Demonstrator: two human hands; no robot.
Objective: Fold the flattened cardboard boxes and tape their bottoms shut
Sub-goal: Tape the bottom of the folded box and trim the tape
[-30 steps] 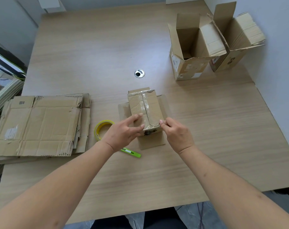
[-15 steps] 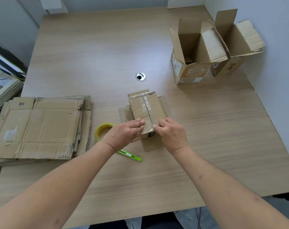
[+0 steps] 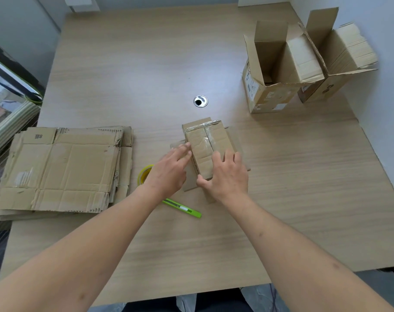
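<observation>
A small cardboard box [image 3: 205,140] stands upside down in the middle of the table, its bottom flaps up and covered with clear tape along the seam. My left hand [image 3: 169,171] lies along the box's left side with straight fingers touching it. My right hand [image 3: 227,175] lies flat on the near right part of the taped bottom, thumb against the near end. A yellow tape roll [image 3: 144,174] peeks out behind my left wrist. A stack of flattened boxes [image 3: 63,167] lies at the left.
A green utility knife [image 3: 184,209] lies on the table near my left forearm. Two folded open boxes [image 3: 279,70] stand at the back right beside the wall. A metal cable grommet [image 3: 200,101] sits behind the small box. The table's near edge runs below my arms.
Both hands moved from the near end of the box: the left slid along its left side, the right went up onto the taped bottom and flattened.
</observation>
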